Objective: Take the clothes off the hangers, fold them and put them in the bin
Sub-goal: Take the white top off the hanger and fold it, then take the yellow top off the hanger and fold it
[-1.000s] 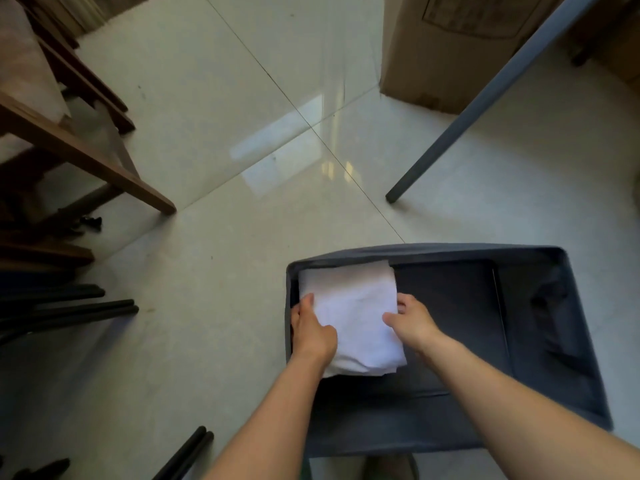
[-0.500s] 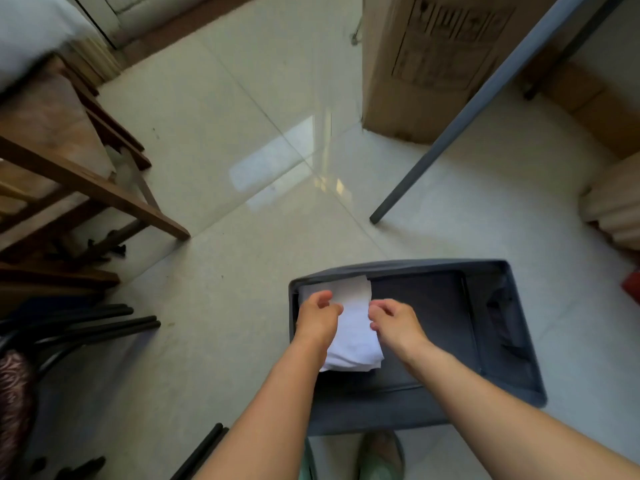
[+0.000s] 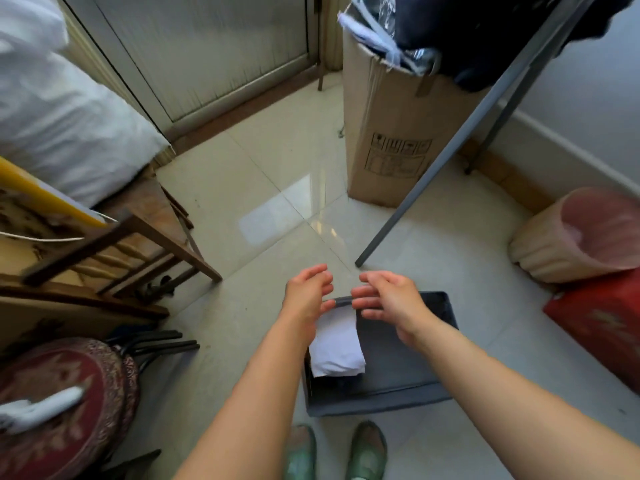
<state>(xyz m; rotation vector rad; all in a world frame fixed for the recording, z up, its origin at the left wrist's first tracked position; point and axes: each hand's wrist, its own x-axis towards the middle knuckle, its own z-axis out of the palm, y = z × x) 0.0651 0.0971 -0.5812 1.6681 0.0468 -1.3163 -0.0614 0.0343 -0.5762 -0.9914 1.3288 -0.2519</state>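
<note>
The only print in view is a row of black handling pictograms with a framed panel beneath them on the side of the tall cardboard box (image 3: 391,133) at upper centre; any lettering there is too small to read, and a faint gold mark on the red box (image 3: 602,323) at the right edge is blurred. The folded white garment (image 3: 337,348) is a smooth, plain rectangle, its near end rolled slightly under. It lies in the left part of the dark grey fabric bin (image 3: 381,401) on the tiled floor at lower centre, against the bin's left wall. The left hand (image 3: 306,294) and right hand (image 3: 388,299) hang in front of the bin's far rim, close together. Each grip is loose, with fingers gently curved and spread, and holds nothing; neither visibly touches the garment. A grey rack pole (image 3: 450,150) slants from the upper right down to the floor just beyond the hands, with dark clothing (image 3: 485,36) hanging at the top of the frame. Green slippers (image 3: 301,452) show at the bottom edge.
</note>
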